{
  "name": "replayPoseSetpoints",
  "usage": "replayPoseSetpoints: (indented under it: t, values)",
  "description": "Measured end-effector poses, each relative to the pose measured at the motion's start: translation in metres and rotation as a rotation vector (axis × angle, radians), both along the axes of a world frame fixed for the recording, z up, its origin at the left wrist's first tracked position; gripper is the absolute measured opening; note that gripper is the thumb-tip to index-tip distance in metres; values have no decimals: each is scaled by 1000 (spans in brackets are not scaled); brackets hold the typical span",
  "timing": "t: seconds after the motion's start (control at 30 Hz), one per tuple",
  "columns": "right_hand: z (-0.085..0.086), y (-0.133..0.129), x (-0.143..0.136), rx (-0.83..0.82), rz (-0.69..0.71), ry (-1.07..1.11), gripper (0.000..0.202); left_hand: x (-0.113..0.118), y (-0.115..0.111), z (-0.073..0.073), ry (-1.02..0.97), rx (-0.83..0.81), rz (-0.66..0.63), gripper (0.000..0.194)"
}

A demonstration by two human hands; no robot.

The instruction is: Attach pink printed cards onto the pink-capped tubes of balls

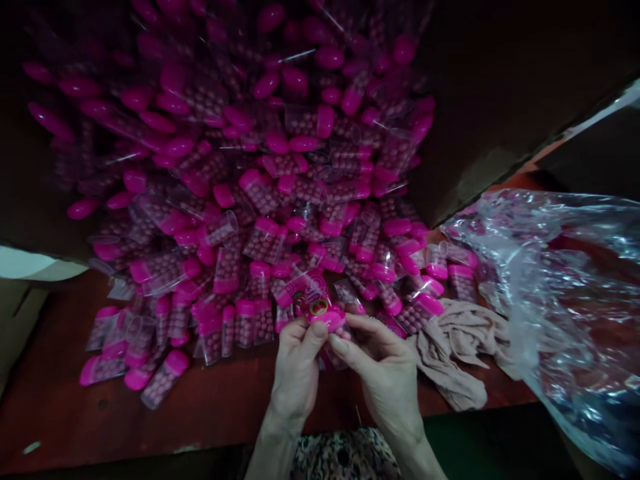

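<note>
Between both hands is a candy container (318,301) with a printed pink label showing a red fruit picture and a pink cap pointing towards me. My left hand (299,357) grips it from the left, thumb on the cap. My right hand (383,360) pinches its other side, with thumb and forefinger near the cap's right edge. Just beyond my fingers lies a large heap of clear containers (260,243) with bright pink caps, filled with small round pink balls. The underside of the held container is hidden by my fingers.
The heap spills from a dark, high-sided box (480,100) onto a reddish-brown table (215,407). A crumpled beige cloth (457,347) lies to the right, beside a large clear plastic bag (565,300). Several loose containers (165,380) lie at the left front.
</note>
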State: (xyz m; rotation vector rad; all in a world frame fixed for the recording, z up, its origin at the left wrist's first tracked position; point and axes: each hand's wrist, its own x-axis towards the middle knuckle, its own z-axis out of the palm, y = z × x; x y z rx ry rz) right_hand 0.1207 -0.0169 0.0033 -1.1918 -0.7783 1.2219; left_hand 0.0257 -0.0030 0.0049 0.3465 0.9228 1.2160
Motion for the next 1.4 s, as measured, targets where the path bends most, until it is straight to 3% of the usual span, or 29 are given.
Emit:
replayPoseSetpoints:
  t: [0.13,0.37,0.57,0.73,0.87,1.1,1.27,1.4]
  values:
    - [1,-2,-5,100,-107,-216,21,-4,1,-2,117,-1,-45,15]
    - [-2,1,-6,137,-14,-354,20,-7,6,4,83,1,57,19]
    - [0,-3,-5,197,-65,-522,23,2,5,4,38,-84,112,18]
    - [4,-4,-5,26,83,-394,42,-5,9,5,11,-199,234,22]
    - [7,-4,-8,-30,189,-438,16,-8,9,1,38,-160,267,24]
    - [14,-7,-11,-6,189,-432,14,-8,3,7,74,-133,171,25]
    - [17,-8,-9,-97,282,-273,16,-14,1,10,99,-107,153,25]
    - [13,-8,-8,-52,233,-287,14,-13,-3,7,112,-109,55,19]
